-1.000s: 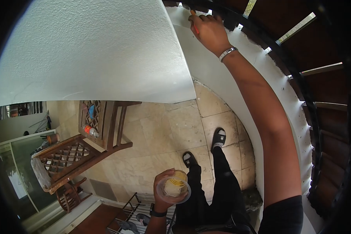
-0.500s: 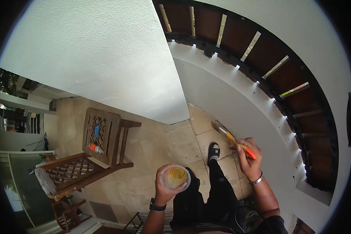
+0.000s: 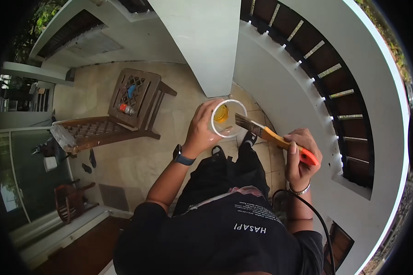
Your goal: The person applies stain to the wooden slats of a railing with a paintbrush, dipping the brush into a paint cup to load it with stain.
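My left hand (image 3: 202, 128) is wrapped round a clear plastic cup (image 3: 240, 106), which is tilted so that its mouth faces up and to the right. Some yellow liquid (image 3: 221, 114) lies in the cup. In my right hand (image 3: 302, 156) is a paintbrush (image 3: 274, 137) with a yellow and red-orange handle. The bristles point left and lie at the cup's mouth; whether they touch the cup or liquid I cannot tell.
A brown wooden chair (image 3: 153, 98) with a bottle (image 3: 125, 109) and a blue item (image 3: 131, 91) on it stands to the left. A white pillar (image 3: 211, 50) rises ahead. Along the right runs a curved white wall (image 3: 280, 78) with dark slatted railing (image 3: 309, 34).
Both hands have come up and closer together. The brush has moved from beside the wall to the cup's mouth, and the cup has tilted. The view has shifted, showing more of my shirt.
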`<state>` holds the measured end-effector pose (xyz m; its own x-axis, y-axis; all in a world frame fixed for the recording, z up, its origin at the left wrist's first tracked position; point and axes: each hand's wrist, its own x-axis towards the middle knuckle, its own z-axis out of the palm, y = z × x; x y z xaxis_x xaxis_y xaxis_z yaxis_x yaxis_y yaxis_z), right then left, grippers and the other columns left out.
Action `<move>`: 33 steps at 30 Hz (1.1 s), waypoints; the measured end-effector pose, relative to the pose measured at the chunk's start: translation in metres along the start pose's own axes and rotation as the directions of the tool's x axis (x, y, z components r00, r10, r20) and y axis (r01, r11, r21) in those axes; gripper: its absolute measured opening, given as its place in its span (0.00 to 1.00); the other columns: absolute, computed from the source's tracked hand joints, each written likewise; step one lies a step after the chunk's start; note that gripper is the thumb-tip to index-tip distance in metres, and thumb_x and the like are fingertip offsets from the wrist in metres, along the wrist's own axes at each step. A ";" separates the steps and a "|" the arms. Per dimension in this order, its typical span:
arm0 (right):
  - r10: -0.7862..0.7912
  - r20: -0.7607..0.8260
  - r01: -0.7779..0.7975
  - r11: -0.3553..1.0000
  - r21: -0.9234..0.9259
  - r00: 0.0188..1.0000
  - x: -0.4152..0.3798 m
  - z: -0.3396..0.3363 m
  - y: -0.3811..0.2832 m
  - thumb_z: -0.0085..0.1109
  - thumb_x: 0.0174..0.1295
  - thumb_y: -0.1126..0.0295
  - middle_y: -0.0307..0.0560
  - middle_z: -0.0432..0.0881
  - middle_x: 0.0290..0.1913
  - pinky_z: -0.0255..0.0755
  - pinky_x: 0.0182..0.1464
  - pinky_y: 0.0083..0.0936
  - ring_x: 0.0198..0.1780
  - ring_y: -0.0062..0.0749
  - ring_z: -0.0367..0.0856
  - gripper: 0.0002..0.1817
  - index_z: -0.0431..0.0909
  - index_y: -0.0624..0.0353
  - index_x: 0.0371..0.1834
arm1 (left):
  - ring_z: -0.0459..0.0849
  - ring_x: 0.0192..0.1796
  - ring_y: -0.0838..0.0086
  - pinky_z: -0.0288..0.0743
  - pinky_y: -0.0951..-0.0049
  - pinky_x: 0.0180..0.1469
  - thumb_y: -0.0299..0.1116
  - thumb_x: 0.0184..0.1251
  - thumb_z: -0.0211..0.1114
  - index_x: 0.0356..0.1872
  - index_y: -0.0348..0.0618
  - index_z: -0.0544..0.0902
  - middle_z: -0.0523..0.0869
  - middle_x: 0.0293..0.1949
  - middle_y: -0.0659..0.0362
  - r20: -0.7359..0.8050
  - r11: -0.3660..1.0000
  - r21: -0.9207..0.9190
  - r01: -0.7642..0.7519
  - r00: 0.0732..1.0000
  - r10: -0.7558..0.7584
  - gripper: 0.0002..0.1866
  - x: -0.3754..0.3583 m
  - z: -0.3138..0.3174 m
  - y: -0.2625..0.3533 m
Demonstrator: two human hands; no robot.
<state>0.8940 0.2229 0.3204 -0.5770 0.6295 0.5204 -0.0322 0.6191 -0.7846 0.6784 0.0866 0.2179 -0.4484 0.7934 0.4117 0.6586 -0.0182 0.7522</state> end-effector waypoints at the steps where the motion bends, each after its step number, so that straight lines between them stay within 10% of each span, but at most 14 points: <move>1: 0.011 0.021 -0.009 0.997 -0.080 1.000 0.003 0.003 -0.008 0.63 0.60 0.77 0.46 0.82 0.29 0.71 0.36 0.30 0.30 0.37 0.77 0.03 0.81 0.63 0.35 | 0.79 0.61 0.55 0.74 0.61 0.63 0.31 0.43 0.84 0.62 0.38 0.74 0.78 0.60 0.49 0.008 1.000 0.000 -0.017 1.000 0.017 0.41 0.002 -0.003 0.004; 11: -0.124 0.167 0.157 0.967 -0.203 0.978 -0.001 0.052 -0.017 0.67 0.57 0.77 0.43 0.77 0.25 0.66 0.33 0.32 0.26 0.38 0.72 0.05 0.80 0.60 0.34 | 0.77 0.64 0.55 0.73 0.58 0.65 0.31 0.43 0.83 0.62 0.41 0.75 0.78 0.61 0.51 0.010 0.985 0.090 -0.150 0.989 0.150 0.40 -0.009 -0.028 0.039; 24: -0.565 0.296 0.589 0.808 0.010 0.770 -0.022 0.046 -0.008 0.70 0.52 0.71 0.43 0.82 0.33 0.75 0.42 0.36 0.36 0.39 0.81 0.14 0.83 0.59 0.42 | 0.81 0.58 0.56 0.76 0.62 0.60 0.31 0.40 0.84 0.61 0.38 0.75 0.80 0.56 0.51 -0.100 0.998 -0.057 0.028 0.994 -0.033 0.41 -0.035 -0.055 0.033; 33: -0.514 0.290 0.539 0.842 -0.008 0.807 -0.038 0.037 0.004 0.72 0.54 0.70 0.43 0.80 0.35 0.75 0.45 0.37 0.38 0.38 0.79 0.16 0.81 0.57 0.46 | 0.84 0.56 0.60 0.78 0.62 0.59 0.26 0.40 0.83 0.59 0.36 0.77 0.83 0.54 0.50 -0.062 0.992 -0.111 0.067 0.995 -0.074 0.38 -0.042 -0.040 0.028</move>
<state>0.8857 0.1839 0.2850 -0.6860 0.0538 0.7256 -0.3317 0.8645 -0.3777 0.6917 0.0288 0.2422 -0.5322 0.7535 0.3861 0.5561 -0.0328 0.8305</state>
